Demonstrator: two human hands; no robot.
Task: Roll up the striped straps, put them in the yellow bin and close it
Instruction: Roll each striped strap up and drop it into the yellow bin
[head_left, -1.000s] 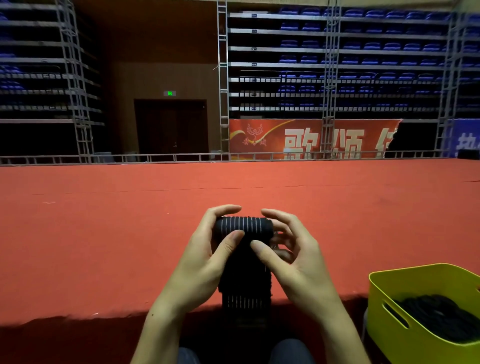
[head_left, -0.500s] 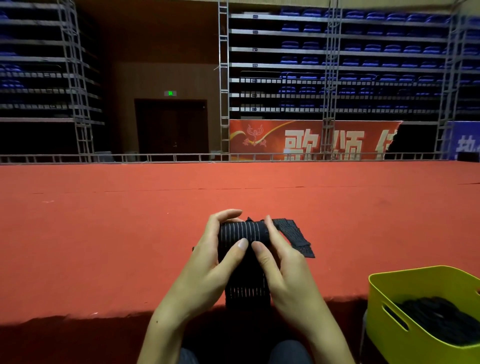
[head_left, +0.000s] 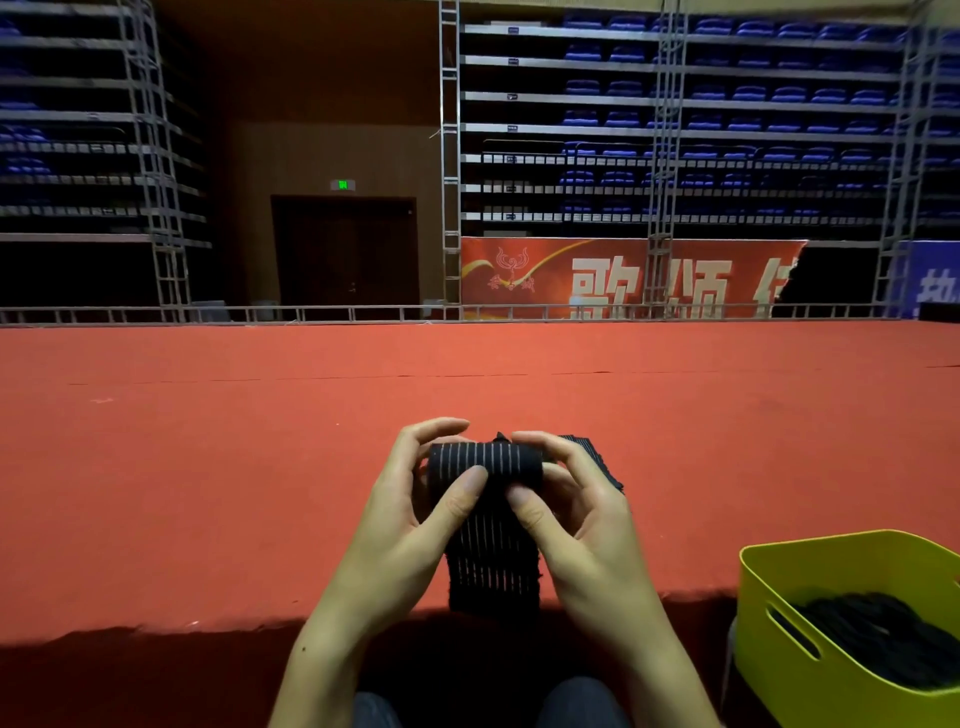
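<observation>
Since half a second ago the tail below your grips has shortened; strap (head_left: 488, 525) mid-roll over the red counter (head_left: 208, 493) edge.
Left hand (head_left: 410, 525) and right hand (head_left: 582, 525) both pinch the roll; keep edges aligned, tension even, then drop it in the bin (head_left: 769, 649) at right.

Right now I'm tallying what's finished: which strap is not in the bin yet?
The striped strap that the left hand and right hand grip above the red carpet. The other dark straps lie in the yellow bin.
</observation>
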